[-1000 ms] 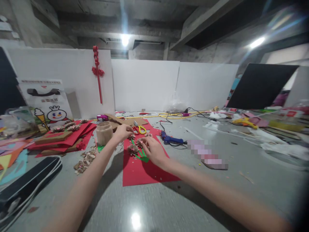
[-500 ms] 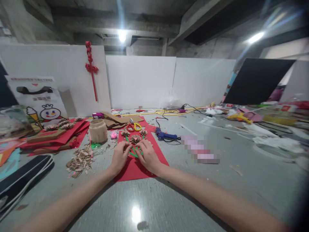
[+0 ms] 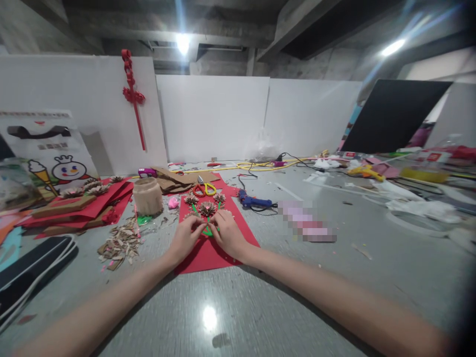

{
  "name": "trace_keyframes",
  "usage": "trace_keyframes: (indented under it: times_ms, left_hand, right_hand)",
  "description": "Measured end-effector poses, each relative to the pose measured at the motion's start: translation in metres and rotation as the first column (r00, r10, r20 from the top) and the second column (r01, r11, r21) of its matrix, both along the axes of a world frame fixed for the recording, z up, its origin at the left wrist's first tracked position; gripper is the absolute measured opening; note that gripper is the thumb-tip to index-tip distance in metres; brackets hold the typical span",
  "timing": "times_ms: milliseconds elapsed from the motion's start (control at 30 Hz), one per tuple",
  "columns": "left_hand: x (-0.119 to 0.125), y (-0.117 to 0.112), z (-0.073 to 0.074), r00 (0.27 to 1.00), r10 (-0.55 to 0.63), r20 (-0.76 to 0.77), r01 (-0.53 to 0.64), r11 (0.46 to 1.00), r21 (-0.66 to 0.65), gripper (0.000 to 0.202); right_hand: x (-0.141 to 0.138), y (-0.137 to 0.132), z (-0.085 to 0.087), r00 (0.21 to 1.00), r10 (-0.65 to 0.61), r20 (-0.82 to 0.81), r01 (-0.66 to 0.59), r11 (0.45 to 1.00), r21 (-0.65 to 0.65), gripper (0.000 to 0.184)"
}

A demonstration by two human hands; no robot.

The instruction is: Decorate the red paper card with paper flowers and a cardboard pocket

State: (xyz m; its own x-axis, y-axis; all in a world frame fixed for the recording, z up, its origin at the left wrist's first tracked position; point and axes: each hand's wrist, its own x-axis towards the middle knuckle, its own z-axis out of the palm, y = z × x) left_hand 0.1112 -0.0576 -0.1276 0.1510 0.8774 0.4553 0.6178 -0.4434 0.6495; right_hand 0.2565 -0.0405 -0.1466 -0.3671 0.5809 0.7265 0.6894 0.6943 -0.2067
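Both forearms reach in from the near corners of the view and converge, so that the left hand (image 3: pixel 186 236) and the right hand (image 3: pixel 227 235) almost meet over the red sheet (image 3: pixel 208 259). Each hand is bent at the knuckles, with thumb and forefinger drawn close together at the green stems (image 3: pixel 207 232); whether the fingertips grip a stem or only press on it cannot be told. The sheet lies flat on the grey table (image 3: pixel 320 297), directly before the person, its near edge a little askew and its right edge passing under the right wrist. Bare tabletop stretches between that near edge and the person, and more opens to the right, past the blue glue gun (image 3: pixel 256 202). The left side is tighter, with the jar (image 3: pixel 148 199) and a heap of cardboard scraps (image 3: pixel 121 242) near the sheet. Scissors (image 3: pixel 204 186) lie just beyond the flowers, blades pointing away. The sheet's long axis runs away from the person; the stems spread in that same direction, leading toward the brown paper flowers (image 3: pixel 207 209), whose central bloom sits just beyond the fingertips.
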Motion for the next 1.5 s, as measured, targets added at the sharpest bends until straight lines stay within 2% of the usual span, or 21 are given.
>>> trace_keyframes:
  times_ms: [200,800,1033,1200,1300,1400,1500]
  left_hand:
    - [0.0,0.001,-0.001,0.999,-0.04,-0.032,0.039,0.999,-0.032,0.014]
    - [-0.002,0.005,-0.001,0.996,-0.091,0.01,0.091,0.985,-0.145,0.013]
    - [-0.003,0.005,-0.003,0.992,-0.126,0.01,0.126,0.987,-0.095,0.012]
    - [-0.002,0.002,0.0,0.994,-0.072,-0.084,0.07,0.997,-0.019,0.016]
    - [-0.003,0.0,-0.003,0.981,-0.044,-0.187,0.059,0.995,0.08,0.016]
    - [-0.002,-0.003,-0.009,0.931,-0.021,-0.365,0.094,0.978,0.184,0.015]
    - [-0.001,-0.006,-0.013,0.834,0.042,-0.549,0.131,0.953,0.272,0.019]
  right_hand:
    - [0.0,-0.001,0.0,0.999,-0.008,0.033,0.009,1.0,-0.018,0.013]
    - [-0.002,0.002,-0.005,0.989,-0.006,0.149,0.006,1.0,0.001,0.013]
    - [-0.002,0.002,-0.003,0.987,-0.003,0.162,0.002,1.0,0.008,0.016]
    - [-0.002,0.0,-0.005,0.985,0.013,0.174,-0.013,1.0,0.003,0.016]
    - [-0.003,-0.001,-0.002,0.993,0.017,0.115,-0.016,1.0,-0.013,0.015]
    - [0.007,0.009,0.016,0.999,-0.052,-0.011,0.052,0.998,-0.032,0.014]
    - [0.034,0.033,0.044,0.964,-0.265,-0.04,0.263,0.964,-0.045,0.018]
